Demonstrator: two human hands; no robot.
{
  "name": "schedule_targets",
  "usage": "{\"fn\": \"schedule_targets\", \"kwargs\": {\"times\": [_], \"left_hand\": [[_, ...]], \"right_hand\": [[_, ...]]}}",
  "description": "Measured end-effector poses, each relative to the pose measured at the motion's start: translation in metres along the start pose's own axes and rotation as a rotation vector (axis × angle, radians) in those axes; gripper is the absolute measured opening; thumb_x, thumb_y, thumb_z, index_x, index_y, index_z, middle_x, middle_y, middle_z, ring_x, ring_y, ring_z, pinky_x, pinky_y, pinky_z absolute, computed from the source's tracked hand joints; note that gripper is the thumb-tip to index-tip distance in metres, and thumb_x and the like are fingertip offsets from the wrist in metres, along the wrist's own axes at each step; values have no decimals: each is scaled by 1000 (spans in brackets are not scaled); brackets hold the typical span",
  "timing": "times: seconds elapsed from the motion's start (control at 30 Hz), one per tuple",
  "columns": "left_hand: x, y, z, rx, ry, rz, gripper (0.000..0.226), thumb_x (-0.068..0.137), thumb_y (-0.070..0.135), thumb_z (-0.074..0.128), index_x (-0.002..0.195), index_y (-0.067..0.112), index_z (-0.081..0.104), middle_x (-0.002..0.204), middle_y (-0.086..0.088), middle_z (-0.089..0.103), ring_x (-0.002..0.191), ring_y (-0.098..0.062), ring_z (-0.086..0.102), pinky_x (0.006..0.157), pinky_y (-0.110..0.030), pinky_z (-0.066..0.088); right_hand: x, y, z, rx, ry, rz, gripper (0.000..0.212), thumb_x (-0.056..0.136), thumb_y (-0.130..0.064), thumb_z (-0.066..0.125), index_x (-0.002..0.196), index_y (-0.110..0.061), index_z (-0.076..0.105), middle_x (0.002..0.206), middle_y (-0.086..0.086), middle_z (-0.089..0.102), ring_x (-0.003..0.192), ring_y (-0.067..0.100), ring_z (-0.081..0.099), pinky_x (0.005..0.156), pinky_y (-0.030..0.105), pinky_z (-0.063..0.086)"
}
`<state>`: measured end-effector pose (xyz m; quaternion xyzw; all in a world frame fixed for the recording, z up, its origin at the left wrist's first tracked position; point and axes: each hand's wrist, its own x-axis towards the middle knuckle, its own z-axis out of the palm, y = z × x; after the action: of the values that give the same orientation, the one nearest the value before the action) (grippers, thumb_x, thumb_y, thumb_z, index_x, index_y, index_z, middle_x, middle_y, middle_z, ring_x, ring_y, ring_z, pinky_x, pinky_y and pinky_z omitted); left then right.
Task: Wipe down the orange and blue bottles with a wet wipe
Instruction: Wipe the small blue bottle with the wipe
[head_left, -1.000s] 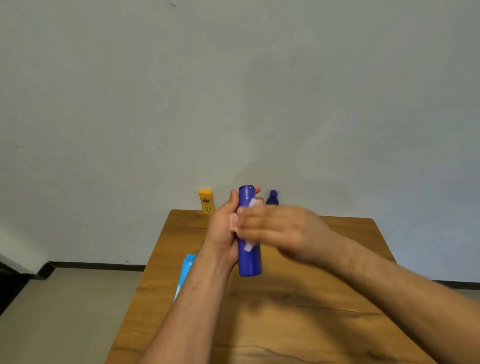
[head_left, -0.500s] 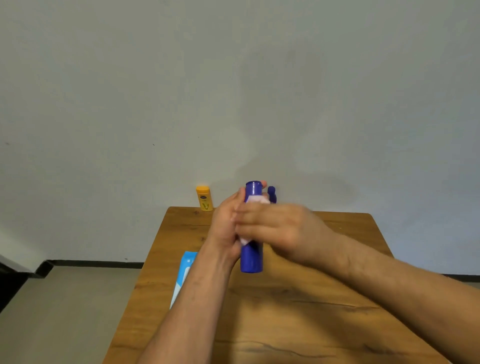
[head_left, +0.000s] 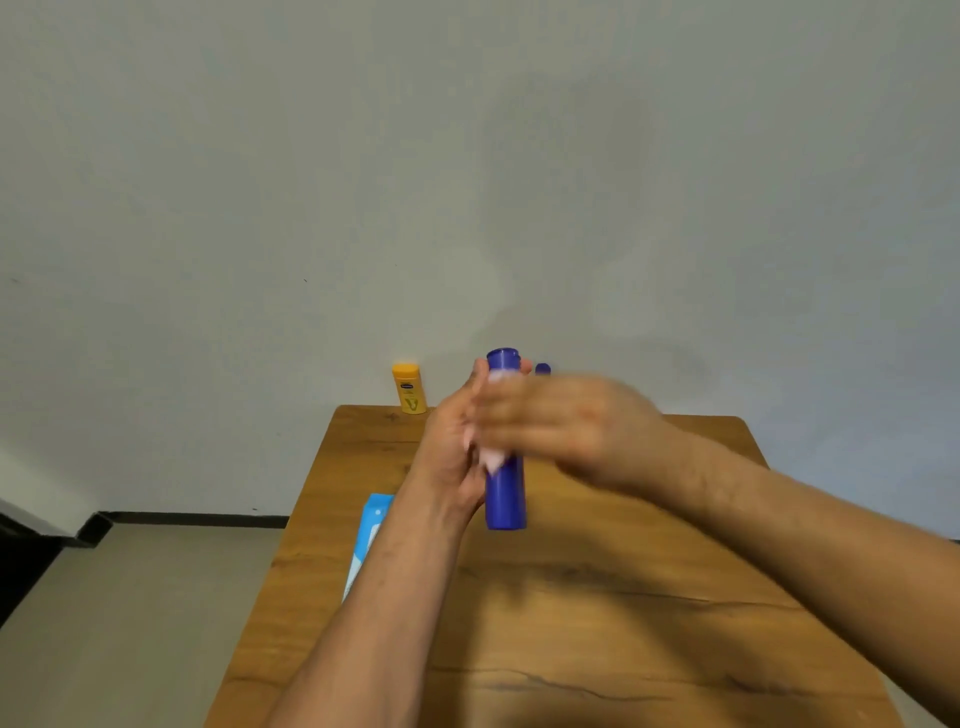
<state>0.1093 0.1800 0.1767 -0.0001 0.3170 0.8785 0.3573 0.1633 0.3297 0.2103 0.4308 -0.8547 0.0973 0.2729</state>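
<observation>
Table (head_left: 597, 623), lower frame: bare wood.
Wipe pack (head_left: 371, 530), pale blue, left table edge, partly behind the forearm.
Left hand (head_left: 452, 457), centre: curled round the blue bottle (head_left: 506, 499), holding it upright.
Right hand (head_left: 566, 421), blurred: fingers wrapped across the bottle's upper half, pressing the wet wipe (head_left: 492, 460) on it.
Handling note: likely best to steady the bottle low, turn it between strokes, and include cap and base.
Small blue top (head_left: 543, 369), behind, mostly hidden.
Orange bottle (head_left: 409, 388), far table edge, upright, apparently awaiting its wipe.
</observation>
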Motion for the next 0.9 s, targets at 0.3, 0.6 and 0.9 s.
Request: {"fn": "schedule_targets", "kwargs": {"times": [0.3, 0.6, 0.9], "left_hand": [[-4, 7, 11, 179, 41, 65, 34, 101, 37, 52, 102, 5, 63, 76, -7, 69, 63, -18, 67, 50, -26, 56], [-2, 5, 7, 264, 110, 133, 40, 103, 31, 48, 123, -2, 60, 100, -17, 71, 79, -22, 68, 67, -32, 59], [-5, 5, 8, 146, -10, 89, 41, 100, 32, 51, 120, -2, 61, 96, -16, 68, 82, -23, 66, 75, -33, 56]], "right_hand": [[0, -4, -11, -21, -160, -234, 25, 102, -3, 57, 123, 0, 70, 134, 15, 65, 131, 30, 58, 107, 46, 47], [-15, -23, -13, -36, -218, -269, 22, 101, -6, 61, 120, -2, 72, 131, 14, 67, 129, 28, 59, 103, 43, 51], [-13, -7, -26, -68, -194, -185, 28, 103, -6, 54, 127, -1, 67, 138, 15, 62, 134, 28, 55, 103, 44, 51]]}}
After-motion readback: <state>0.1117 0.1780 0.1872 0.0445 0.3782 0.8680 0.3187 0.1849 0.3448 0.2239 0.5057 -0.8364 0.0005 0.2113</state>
